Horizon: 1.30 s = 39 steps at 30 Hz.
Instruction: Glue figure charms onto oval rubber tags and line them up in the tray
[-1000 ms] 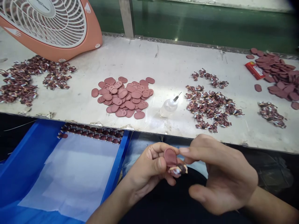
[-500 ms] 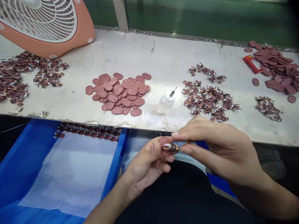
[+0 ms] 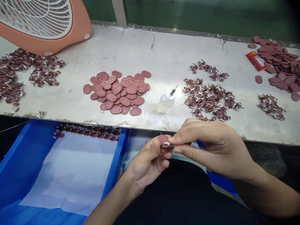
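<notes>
My left hand (image 3: 150, 159) is closed around a reddish-brown oval base (image 3: 163, 139), its thumb pressing on the near side. Across that base lies a small brown-and-white figurine (image 3: 167, 144). My right hand (image 3: 206, 147) pinches the figurine's right end between thumb and forefinger. Fingertips hide part of both pieces. Beyond my hands, on the bench, a translucent bottle with a needle tip (image 3: 166, 101) stands between a pile of oval bases (image 3: 124, 93) and a heap of similar figurines (image 3: 208, 100).
A blue tray (image 3: 21, 156) at lower left holds white sheets (image 3: 77, 168) and rows of figurines on bases (image 3: 93, 131). An orange fan (image 3: 79, 28) stands at the back left beside more figurines (image 3: 11, 75). At right lie a red box (image 3: 256, 61) and more bases (image 3: 281, 65).
My right thumb and forefinger have moved left and closed on the figurine, which they were apart from before. My left hand still grips the base. The view has shifted slightly.
</notes>
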Each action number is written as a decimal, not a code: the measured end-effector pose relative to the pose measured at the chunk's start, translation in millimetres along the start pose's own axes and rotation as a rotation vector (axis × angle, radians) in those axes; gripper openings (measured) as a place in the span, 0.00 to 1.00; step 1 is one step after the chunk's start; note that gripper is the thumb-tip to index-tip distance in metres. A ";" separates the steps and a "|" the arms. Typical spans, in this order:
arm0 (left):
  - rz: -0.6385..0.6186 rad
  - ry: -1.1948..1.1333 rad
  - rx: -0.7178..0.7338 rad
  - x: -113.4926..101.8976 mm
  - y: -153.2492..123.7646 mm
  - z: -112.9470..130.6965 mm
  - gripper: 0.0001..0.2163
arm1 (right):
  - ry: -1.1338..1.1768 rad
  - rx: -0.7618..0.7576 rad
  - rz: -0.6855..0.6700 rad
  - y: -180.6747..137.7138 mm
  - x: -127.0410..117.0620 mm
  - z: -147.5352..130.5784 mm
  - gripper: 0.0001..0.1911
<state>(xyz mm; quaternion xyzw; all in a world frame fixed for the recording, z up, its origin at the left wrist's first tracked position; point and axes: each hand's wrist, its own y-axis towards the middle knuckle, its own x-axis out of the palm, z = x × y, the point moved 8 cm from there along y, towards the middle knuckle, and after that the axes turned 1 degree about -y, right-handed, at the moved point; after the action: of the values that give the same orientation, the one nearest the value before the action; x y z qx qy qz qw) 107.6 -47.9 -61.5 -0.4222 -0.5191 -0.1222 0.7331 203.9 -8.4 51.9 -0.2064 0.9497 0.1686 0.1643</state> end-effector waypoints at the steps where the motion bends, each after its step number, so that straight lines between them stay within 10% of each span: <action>1: 0.000 -0.003 0.000 -0.5 -0.4 0.1 0.10 | 0.004 0.000 0.000 0.3 0.4 0.3 0.07; 20: -0.114 0.086 0.035 6.1 -4.0 6.6 0.08 | 0.006 -0.023 -0.036 6.7 3.5 -3.0 0.12; 39: -0.083 0.301 0.123 -1.8 -1.3 21.4 0.26 | -0.036 -0.083 0.079 6.7 6.6 -4.8 0.10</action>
<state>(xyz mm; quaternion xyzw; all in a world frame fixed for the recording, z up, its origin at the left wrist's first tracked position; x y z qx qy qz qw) 92.0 -33.2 -60.2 -0.3316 -0.4267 -0.1821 0.8215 194.0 -6.7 55.3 -0.1724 0.9462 0.2178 0.1659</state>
